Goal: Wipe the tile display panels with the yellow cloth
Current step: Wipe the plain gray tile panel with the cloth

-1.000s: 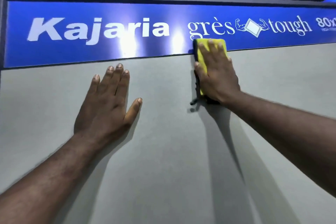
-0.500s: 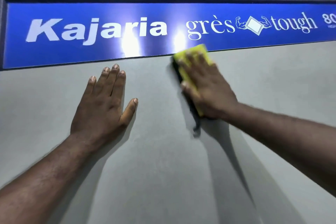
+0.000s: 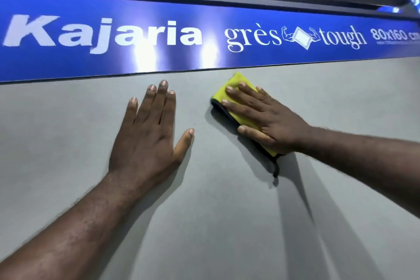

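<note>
cloth (image 3: 239, 80) slid off sign (image 3: 204, 16) | axis leans left | left hand (image 3: 147, 138), right hand (image 3: 272, 120) flat (pressing)

My left hand (image 3: 147, 141) lies flat on the tile panel (image 3: 204, 223). To its right, near but apart, my right hand (image 3: 268, 118) lies on the cloth (image 3: 236, 80). The cloth lies against the panel, just below the sign strip (image 3: 272, 57).

Folded yellow microfibre cloth (image 3: 236, 79), dark-edged, flat against matte grey tile display panel (image 3: 227, 223), near panel's top edge.
</note>
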`<move>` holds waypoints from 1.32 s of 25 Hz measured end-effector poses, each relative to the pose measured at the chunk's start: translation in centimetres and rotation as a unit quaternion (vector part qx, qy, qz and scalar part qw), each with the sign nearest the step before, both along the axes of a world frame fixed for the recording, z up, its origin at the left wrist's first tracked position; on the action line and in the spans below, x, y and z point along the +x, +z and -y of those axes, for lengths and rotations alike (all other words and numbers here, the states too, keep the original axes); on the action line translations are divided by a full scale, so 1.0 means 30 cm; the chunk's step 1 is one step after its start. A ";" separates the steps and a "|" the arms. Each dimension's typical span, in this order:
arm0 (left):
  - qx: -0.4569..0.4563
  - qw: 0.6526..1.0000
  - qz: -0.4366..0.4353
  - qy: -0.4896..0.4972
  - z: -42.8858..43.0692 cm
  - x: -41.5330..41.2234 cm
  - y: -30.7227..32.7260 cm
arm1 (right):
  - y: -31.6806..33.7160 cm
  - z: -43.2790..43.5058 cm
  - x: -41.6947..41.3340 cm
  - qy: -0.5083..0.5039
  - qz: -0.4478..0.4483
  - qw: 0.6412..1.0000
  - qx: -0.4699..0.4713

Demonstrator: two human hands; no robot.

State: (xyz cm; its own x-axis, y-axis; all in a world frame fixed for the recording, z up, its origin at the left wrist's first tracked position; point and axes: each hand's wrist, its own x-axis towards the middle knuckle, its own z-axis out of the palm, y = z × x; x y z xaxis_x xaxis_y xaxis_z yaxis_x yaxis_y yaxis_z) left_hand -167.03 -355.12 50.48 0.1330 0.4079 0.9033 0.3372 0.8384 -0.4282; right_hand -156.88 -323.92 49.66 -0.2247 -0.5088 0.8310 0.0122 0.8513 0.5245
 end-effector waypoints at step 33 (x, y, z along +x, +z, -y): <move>0.034 0.998 0.025 0.041 -0.721 0.117 0.015 | 0.159 -0.761 0.075 0.046 -0.034 0.954 -0.294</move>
